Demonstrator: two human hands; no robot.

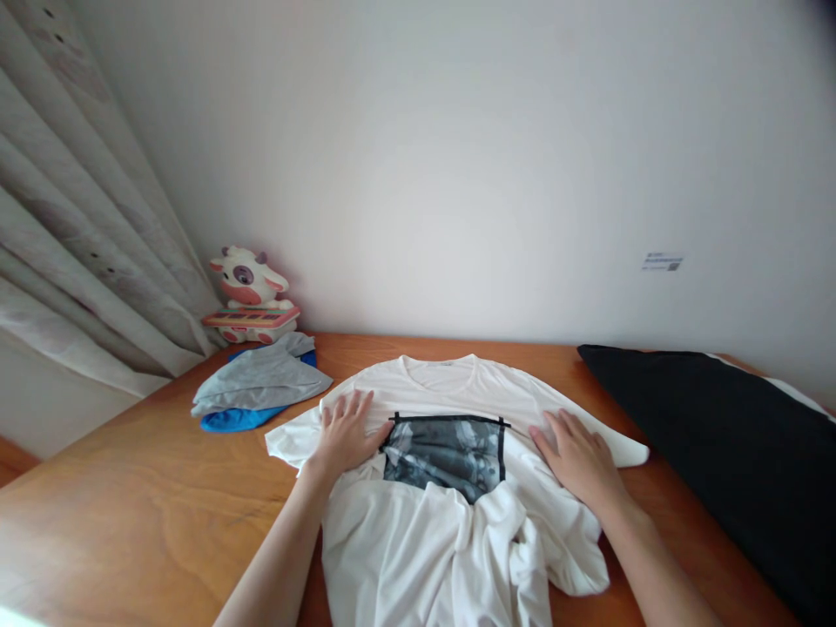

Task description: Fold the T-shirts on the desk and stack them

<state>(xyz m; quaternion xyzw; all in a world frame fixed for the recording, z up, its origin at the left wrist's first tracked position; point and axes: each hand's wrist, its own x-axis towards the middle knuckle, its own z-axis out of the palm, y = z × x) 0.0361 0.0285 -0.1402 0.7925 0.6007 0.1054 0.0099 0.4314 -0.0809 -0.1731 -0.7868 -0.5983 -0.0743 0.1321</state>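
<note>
Across the wooden table [163, 514], a white T-shirt [405, 540] is lying, its lower part bunching toward you. Black fabric [738, 461] is spreading to its right, a dark print [450, 448] is showing on its chest, grey and blue clothes [258, 381] are heaping to its left, and a cow toy [252, 303] is sitting behind. Your left hand [346, 437] and right hand [580, 460] are resting open on the T-shirt, flanking its print

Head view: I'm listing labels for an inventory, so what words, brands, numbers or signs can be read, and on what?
None can be read for certain.
Label on the white wall: a few lines and a square code, too blurred to read.
Small red mark on the cow toy piano: too small to read.
White T-shirt with printed picture: no legible words.
</note>
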